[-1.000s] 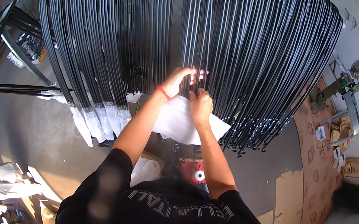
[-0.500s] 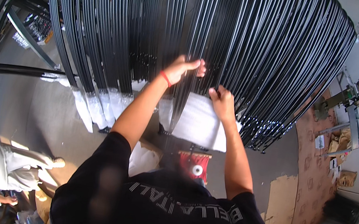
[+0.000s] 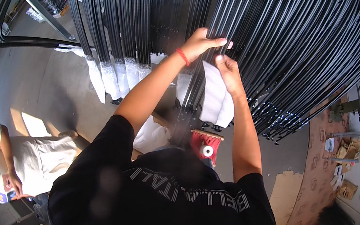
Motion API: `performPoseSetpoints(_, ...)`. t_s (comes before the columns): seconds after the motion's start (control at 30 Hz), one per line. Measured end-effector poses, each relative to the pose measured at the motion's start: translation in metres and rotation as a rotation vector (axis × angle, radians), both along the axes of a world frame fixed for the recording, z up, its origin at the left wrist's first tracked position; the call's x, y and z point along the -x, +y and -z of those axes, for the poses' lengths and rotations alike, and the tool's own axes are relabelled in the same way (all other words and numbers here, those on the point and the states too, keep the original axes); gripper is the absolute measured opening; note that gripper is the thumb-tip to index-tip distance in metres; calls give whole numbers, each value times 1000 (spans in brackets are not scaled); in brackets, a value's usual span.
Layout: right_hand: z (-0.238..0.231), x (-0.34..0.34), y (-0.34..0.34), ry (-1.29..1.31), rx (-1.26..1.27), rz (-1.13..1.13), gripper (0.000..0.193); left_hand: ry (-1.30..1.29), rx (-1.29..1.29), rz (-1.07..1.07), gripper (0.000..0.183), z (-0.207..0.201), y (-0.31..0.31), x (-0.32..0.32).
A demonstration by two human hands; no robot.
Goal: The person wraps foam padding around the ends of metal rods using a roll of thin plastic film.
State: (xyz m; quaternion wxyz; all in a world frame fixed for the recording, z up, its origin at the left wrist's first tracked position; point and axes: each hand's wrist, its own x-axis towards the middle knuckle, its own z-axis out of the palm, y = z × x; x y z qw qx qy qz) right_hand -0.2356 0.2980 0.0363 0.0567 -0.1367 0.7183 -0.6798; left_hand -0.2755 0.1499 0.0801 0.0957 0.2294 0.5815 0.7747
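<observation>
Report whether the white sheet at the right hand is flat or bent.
Bent: below the right hand, the sheet shows two faces rather than one flat spread. Whether it wraps fully around any rods, I cannot tell.

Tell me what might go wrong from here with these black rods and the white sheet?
The white sheet might slip: the right hand is only near its top. The black rods by the left hand sit so close that they may scrape one another. The red bracelet could snag on them.
</observation>
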Motion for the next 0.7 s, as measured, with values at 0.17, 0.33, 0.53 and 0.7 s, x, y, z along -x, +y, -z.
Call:
performPoseSetpoints(0.17, -10, -12, -3, -21, -151, 16, 19, 62, 122, -59, 21, 8, -4, 5)
performPoseSetpoints(0.33, -8, -16, -16, 293, -259, 355, 15, 95, 96, -39, 26, 8, 2, 8)
performPoseSetpoints(0.53, -29, 2, -7, 248, -324, 393, 19, 81, -87, -61, 28, -12, 23, 23)
performPoseSetpoints(0.7, -54, 7, -4, 222, -357, 283, 22, 63, -148, -61, 29, -27, 21, 26)
